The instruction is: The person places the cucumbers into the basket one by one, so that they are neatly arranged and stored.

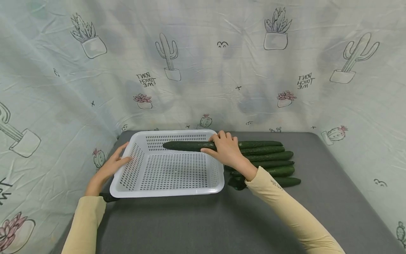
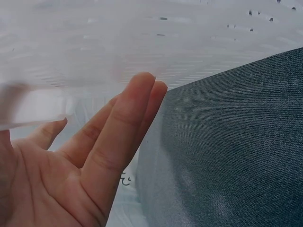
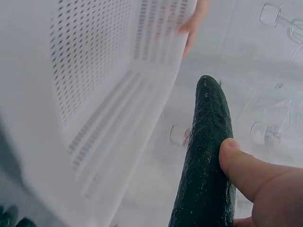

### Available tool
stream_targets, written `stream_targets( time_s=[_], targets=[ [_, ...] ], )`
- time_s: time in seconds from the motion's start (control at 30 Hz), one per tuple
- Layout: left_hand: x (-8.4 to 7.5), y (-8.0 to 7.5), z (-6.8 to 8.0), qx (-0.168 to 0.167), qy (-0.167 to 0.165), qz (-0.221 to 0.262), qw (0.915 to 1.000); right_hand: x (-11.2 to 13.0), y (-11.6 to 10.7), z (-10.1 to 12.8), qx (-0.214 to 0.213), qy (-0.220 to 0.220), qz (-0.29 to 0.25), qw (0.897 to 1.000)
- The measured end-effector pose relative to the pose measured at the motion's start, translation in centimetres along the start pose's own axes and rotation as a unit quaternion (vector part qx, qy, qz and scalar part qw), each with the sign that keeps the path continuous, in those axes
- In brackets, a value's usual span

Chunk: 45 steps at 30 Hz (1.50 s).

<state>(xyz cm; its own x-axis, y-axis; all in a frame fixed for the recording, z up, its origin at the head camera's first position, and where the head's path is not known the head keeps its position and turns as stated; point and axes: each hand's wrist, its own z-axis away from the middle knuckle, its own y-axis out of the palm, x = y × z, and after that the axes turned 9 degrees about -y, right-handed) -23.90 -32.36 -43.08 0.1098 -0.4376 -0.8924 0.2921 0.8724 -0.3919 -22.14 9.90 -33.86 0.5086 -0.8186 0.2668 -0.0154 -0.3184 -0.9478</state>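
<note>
A long dark green cucumber (image 1: 187, 145) is held level above the right and back part of a white plastic basket (image 1: 171, 193). My right hand (image 1: 226, 150) grips it near its middle; in the right wrist view the thumb (image 3: 244, 170) presses along its side. My left hand (image 1: 112, 164) holds the basket's left rim, thumb over the edge and fingers along the outside of the wall. In the left wrist view those fingers (image 2: 116, 127) are fairly straight beneath the blurred white plastic. Only the perforated floor shows inside the basket.
Several more cucumbers (image 1: 279, 171) lie side by side just right of the basket, partly hidden by my right hand and sleeve. A grey cloth-covered table (image 1: 177, 225) lies under everything. A printed curtain (image 1: 203, 63) hangs behind and at both sides.
</note>
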Motion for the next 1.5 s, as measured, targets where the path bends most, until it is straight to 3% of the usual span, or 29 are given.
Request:
stream_targets(
  time_s=[0.47,0.87,1.07,1.3,1.5],
  targets=[
    [-0.1,1.0,1.3,-0.013,-0.021,0.01,0.9997,4.2,2.0,1.2,0.019,-0.038,-0.008,0.999],
    [-0.3,1.1,1.5,-0.021,-0.013,0.0,0.9997,6.8,4.1,2.2,0.024,-0.052,-0.012,0.998],
    [0.1,0.9,1.3,-0.021,-0.016,0.006,0.9996,7.7,5.4,2.7,0.023,-0.053,-0.006,0.998],
    [0.1,0.6,1.2,-0.021,0.004,0.006,0.9998,8.2,6.9,2.8,0.023,-0.046,-0.006,0.999],
    [0.3,0.8,1.0,-0.025,0.001,0.004,0.9997,8.2,8.0,2.7,0.043,-0.047,-0.02,0.998]
  ],
)
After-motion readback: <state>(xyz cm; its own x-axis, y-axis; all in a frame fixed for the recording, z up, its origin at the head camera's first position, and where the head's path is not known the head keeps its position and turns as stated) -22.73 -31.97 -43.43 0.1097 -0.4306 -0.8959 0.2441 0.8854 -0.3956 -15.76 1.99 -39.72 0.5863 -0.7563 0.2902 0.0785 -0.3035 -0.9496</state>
